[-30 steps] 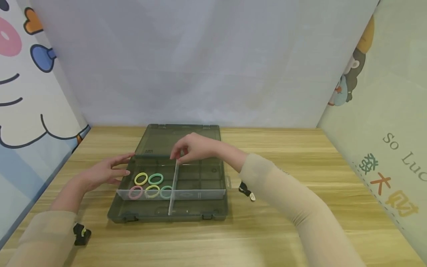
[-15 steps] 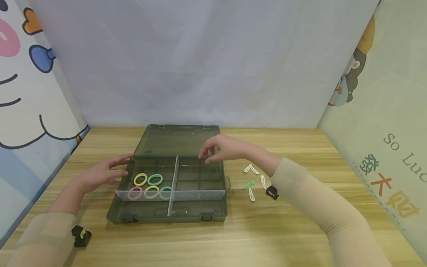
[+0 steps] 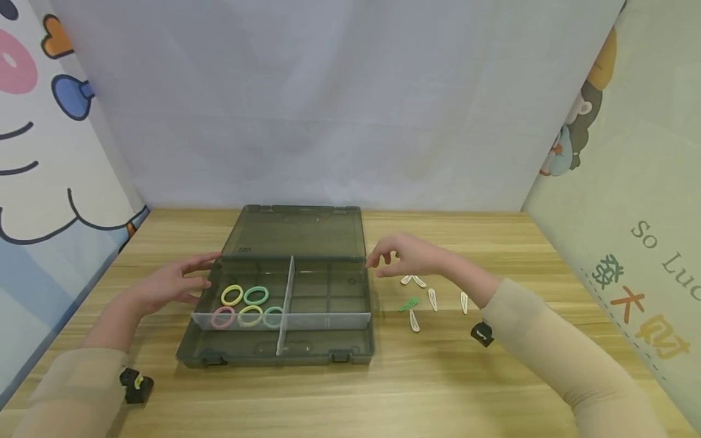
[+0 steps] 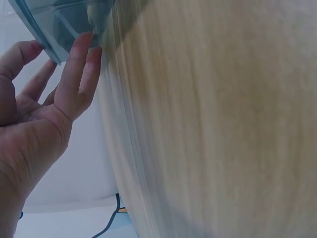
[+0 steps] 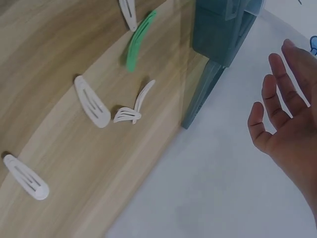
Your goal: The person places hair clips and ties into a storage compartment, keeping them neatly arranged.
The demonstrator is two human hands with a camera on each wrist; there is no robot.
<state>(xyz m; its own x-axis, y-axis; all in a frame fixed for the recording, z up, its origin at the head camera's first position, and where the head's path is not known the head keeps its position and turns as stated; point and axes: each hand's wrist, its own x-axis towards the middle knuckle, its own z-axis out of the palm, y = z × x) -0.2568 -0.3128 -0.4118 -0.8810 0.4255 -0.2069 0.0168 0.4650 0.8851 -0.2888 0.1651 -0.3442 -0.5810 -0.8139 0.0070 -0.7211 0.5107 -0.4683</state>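
A grey see-through compartment box [image 3: 241, 360] lies with its lid [image 3: 306, 234] folded back. My left hand [image 3: 170, 286] rests its fingertips against the box's left side; the left wrist view shows the extended fingers [image 4: 72, 74] at the box wall. Just beyond the box's right edge hovers my right hand [image 3: 411, 255], bent fingers apart and holding nothing. Several coloured ring hair ties [image 3: 256, 303] lie in the left compartments. Right of the box are a green snap hair clip [image 5: 138, 39] and several white snap hair clips [image 5: 92, 101].
A crosswise divider [image 3: 288, 286] and a lengthwise divider [image 3: 328, 320] split the box. Its front latches [image 3: 341, 356] face the person. The wooden table [image 3: 263, 404] is bounded by a pale back curtain [image 3: 328, 121] and printed side panels [image 3: 619, 201].
My right hand has moved right, from the crosswise divider to past the box's right edge. The hair clips have come into sight from behind the arm. My left hand stays put.
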